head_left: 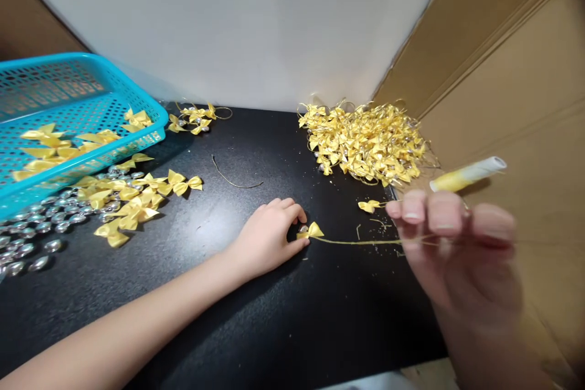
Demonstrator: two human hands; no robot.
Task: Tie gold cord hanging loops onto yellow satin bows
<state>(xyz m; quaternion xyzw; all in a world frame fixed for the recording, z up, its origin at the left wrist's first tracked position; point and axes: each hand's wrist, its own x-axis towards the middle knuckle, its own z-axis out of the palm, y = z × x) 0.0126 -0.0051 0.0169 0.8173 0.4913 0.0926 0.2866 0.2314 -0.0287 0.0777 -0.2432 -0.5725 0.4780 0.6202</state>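
My left hand (269, 237) rests on the black table, fingers closed round a small yellow satin bow (315, 230) with a silver bead at its middle. From that bow a thin gold cord (356, 242) runs to the right, pulled nearly straight. My right hand (452, 225), raised near the camera and partly blurred, has its fingers curled over the cord's far part. Close to its fingertips a second yellow bow (368, 206) lies on the table; whether its short cord reaches the hand, I cannot tell.
A turquoise basket (159, 128) with yellow bows stands at the left. Loose bows (137, 204) and silver beads (39, 263) lie before it. Finished-looking bows form a big pile (365, 140) at the back right. Cardboard (525, 103) and a rolled tube (470, 173) border the right side.
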